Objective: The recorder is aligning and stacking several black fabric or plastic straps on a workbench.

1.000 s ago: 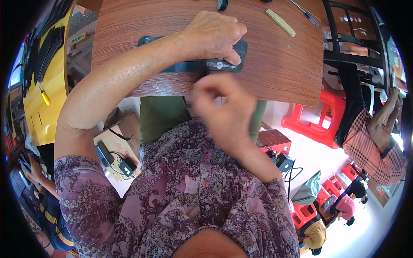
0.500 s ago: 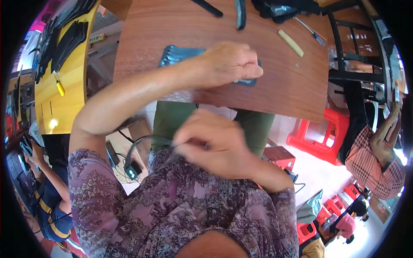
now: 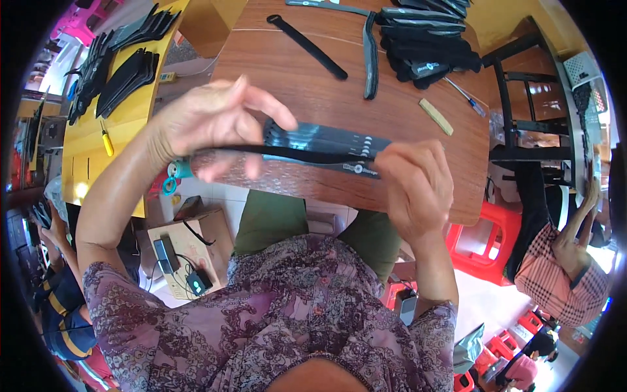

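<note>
A long black strap point(image 3: 307, 155) runs between my two hands above the front of the brown table. My right hand point(image 3: 421, 189) is closed on its right end. My left hand point(image 3: 209, 121) has its fingers spread and partly blurred; the strap's left part crosses over them, with no clear grip visible. Just behind the strap, a row of flat dark straps with pale markings point(image 3: 326, 137) lies on the tabletop, partly hidden by the strap and my hands.
Farther back lie a single black strap point(image 3: 307, 47), a grey-black strap bundle point(image 3: 370, 59) and a pile of straps point(image 3: 428, 49). A yellowish stick point(image 3: 435, 116) and a screwdriver point(image 3: 466, 97) are at the right. A yellow table point(image 3: 88, 170) stands left, a red stool point(image 3: 493, 242) right.
My left hand has moved left and its fingers have spread. My right hand has risen from my lap to the table's front, and the black strap now stretches between both hands. The view has shifted.
</note>
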`<state>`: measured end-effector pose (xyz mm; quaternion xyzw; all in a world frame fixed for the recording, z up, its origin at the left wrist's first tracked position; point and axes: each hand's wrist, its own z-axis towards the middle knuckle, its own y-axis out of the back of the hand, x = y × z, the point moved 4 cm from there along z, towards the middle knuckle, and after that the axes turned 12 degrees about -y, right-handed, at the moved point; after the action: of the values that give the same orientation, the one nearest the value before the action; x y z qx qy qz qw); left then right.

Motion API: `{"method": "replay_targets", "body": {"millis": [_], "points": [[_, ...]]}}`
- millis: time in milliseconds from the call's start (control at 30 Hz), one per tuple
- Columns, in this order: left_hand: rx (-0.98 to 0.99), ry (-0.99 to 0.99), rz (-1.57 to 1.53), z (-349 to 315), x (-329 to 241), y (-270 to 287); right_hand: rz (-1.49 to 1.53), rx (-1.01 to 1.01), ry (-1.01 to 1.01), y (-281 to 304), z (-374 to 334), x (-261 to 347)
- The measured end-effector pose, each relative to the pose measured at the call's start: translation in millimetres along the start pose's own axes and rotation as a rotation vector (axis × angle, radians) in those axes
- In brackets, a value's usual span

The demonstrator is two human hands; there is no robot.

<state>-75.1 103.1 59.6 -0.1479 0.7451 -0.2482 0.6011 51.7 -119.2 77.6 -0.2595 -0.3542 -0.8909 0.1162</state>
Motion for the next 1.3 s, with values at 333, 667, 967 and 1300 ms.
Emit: {"method": "replay_targets", "body": {"millis": [333, 667, 967, 1300], "points": [[-0.440, -0.037, 0.604, 14.4, -53.2, 131.0, -0.318, -0.052, 0.307, -64.8, 52.5, -41.4], [-0.717, -0.104, 0.992, 37.2, -44.1, 210.5, -0.477, 0.246, 0.397, -120.1, 45.0, -62.0], [-0.793, -0.198, 1.163, 34.1, -33.5, 231.2, -0.357, 0.259, 0.164, -83.4, 24.8, -53.9], [-0.487, -0.676, 1.606, 23.4, 3.6, 66.1, -0.239, 0.038, -0.531, -6.4, -51.6, -56.7]]}}
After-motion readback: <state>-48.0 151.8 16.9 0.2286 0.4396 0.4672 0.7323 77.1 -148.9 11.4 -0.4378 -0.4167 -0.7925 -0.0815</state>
